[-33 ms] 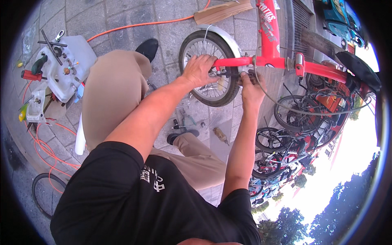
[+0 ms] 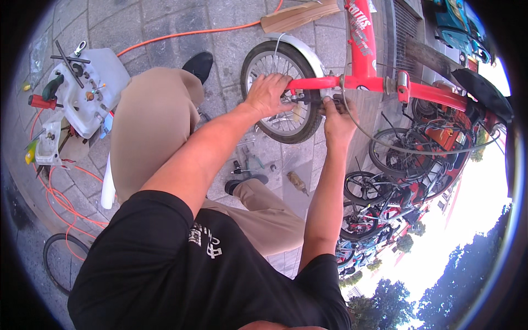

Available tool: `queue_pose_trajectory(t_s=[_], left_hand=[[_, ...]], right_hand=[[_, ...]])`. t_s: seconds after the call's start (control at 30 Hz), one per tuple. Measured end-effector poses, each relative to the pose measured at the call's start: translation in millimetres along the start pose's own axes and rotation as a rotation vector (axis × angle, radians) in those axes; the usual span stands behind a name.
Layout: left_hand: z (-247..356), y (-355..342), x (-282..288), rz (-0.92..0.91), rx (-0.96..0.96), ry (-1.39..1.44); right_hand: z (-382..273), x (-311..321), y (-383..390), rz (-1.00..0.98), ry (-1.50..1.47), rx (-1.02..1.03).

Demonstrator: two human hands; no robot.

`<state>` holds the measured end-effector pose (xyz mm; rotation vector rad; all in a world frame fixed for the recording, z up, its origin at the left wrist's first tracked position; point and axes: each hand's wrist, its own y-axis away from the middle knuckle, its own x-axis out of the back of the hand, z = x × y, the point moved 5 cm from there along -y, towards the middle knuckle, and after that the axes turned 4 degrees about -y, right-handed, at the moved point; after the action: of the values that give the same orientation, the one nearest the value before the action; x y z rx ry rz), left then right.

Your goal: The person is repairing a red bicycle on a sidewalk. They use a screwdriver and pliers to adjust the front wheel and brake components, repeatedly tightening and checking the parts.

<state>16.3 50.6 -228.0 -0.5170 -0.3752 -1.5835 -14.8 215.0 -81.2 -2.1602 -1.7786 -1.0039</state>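
A red bicycle frame point(image 2: 364, 52) lies across the upper right, joined by its red fork point(image 2: 313, 83) to a small spoked front wheel point(image 2: 262, 60) with a silver mudguard point(image 2: 300, 46). My left hand point(image 2: 268, 95) is closed at the fork leg, fingers curled in front of the spokes, its grip partly hidden. At the fork's top, beside the tyre, my right hand point(image 2: 340, 118) pinches a black brake caliper point(image 2: 312, 100) by its end; the fingertips are partly covered. A grey cable point(image 2: 369, 135) loops past the right hand.
White cut-open plastic containers with tools point(image 2: 82, 99) stand on the paving at left. An orange hose point(image 2: 187, 34) runs along the ground. Pliers point(image 2: 254, 159) and a brownish tool point(image 2: 297, 182) lie near my foot. A loose tyre point(image 2: 52, 264) and parked bicycles point(image 2: 379, 187) are farther off.
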Motion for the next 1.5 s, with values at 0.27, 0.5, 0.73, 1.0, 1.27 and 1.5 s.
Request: queue_pose_trajectory(t_s=[0.27, 0.5, 0.73, 1.0, 1.27, 1.5], left_hand=[[-4.8, -2.7, -0.8, 0.053, -0.035, -0.008], [-3.1, -2.1, -1.7, -0.054, 0.044, 0.062], [-0.9, 8.0, 9.9, 0.002, -0.05, 0.219], [21.2, 22.8, 19.3, 0.075, -0.121, 0.147], [40.9, 15.6, 16.4, 0.14, -0.083, 0.161], [40.8, 10.6, 16.1, 0.139, -0.121, 0.18]], right_hand=[[20.3, -1.5, -0.3, -0.026, -0.188, -0.125], [18.3, -5.2, 5.8, 0.016, -0.145, -0.085], [5.4, 0.1, 2.5, -0.036, -0.103, -0.046], [17.6, -3.3, -0.1, -0.053, -0.221, 0.006], [12.2, -2.3, 0.8, -0.064, -0.202, 0.025], [16.4, -4.1, 1.8, -0.076, -0.174, 0.023]])
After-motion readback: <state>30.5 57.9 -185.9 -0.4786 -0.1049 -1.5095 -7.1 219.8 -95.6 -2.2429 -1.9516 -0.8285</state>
